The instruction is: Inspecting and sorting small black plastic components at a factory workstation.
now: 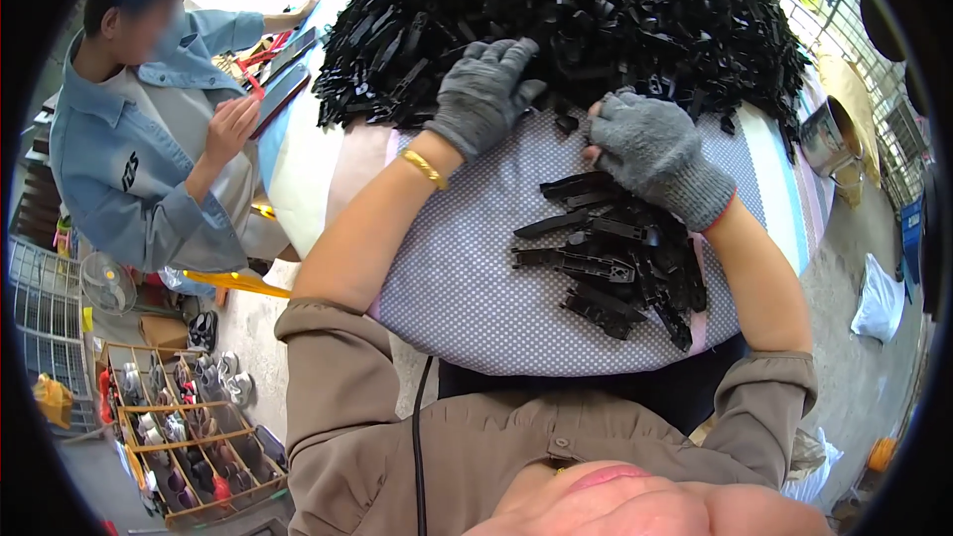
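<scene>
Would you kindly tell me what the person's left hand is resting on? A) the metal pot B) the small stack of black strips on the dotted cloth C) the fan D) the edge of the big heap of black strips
D: the gloved left hand lies palm-down on the near edge of the big heap, while the small stack sits apart on the dotted cloth, below the right hand.

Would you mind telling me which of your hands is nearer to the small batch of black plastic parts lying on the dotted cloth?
Right. The right hand is at the small batch's upper edge; the left hand rests farther off, on the big pile.
</scene>
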`<action>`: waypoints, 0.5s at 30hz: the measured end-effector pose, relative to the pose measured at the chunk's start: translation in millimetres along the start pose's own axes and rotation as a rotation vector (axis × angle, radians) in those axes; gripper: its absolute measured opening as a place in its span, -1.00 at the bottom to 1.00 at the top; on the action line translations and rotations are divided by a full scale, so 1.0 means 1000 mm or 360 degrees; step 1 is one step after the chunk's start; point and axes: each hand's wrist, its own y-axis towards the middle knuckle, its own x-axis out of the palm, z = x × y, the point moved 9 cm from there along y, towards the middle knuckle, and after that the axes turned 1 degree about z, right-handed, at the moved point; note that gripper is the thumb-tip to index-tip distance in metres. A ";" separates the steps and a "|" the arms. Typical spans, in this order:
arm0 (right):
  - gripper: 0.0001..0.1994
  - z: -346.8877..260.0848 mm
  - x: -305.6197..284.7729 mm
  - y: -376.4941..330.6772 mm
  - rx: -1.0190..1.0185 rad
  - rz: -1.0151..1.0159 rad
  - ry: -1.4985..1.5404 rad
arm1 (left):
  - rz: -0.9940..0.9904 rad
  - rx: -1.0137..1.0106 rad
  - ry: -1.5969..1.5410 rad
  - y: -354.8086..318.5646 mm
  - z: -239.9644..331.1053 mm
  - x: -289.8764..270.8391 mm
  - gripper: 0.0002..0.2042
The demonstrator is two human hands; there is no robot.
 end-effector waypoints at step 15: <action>-0.73 0.010 -0.014 -0.022 0.0457 -0.0230 0.0298 | -0.0890 -0.0510 -0.0202 -0.034 0.018 -0.019 -0.58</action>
